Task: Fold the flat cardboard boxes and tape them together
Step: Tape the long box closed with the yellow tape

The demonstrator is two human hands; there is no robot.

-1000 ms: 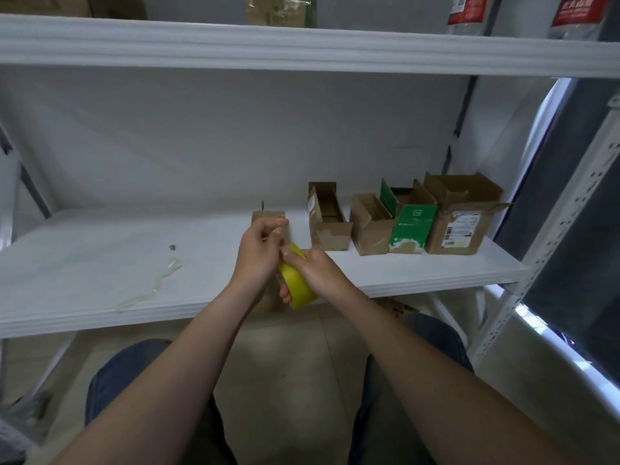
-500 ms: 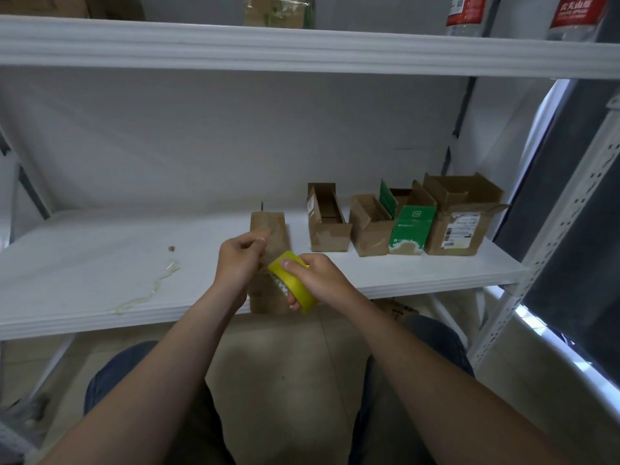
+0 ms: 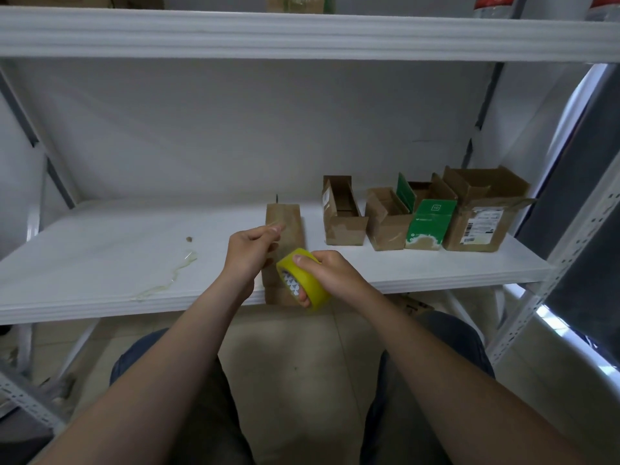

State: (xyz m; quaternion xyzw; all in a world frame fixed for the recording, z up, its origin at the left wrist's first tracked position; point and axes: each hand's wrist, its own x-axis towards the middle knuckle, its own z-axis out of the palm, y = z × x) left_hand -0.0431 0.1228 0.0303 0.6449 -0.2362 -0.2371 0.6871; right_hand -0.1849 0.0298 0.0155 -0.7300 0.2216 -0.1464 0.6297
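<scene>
A flat brown cardboard box (image 3: 287,226) lies on the white shelf (image 3: 100,256), its near end sticking out over the front edge. My right hand (image 3: 330,275) grips a yellow tape roll (image 3: 303,280) just above that end. My left hand (image 3: 250,251) pinches the clear tape end (image 3: 275,227), pulled up and to the left of the roll, over the flat box.
Several folded open boxes stand in a row at the shelf's right: a narrow brown one (image 3: 340,213), a small brown one (image 3: 385,219), a green-and-white one (image 3: 429,219) and a larger labelled one (image 3: 483,209). A strip of used clear tape (image 3: 174,275) lies at the left. My knees are below.
My hands have drawn apart: the left pulled the tape end up and left, the right brought the roll down toward the shelf edge. The flat box is uncovered more.
</scene>
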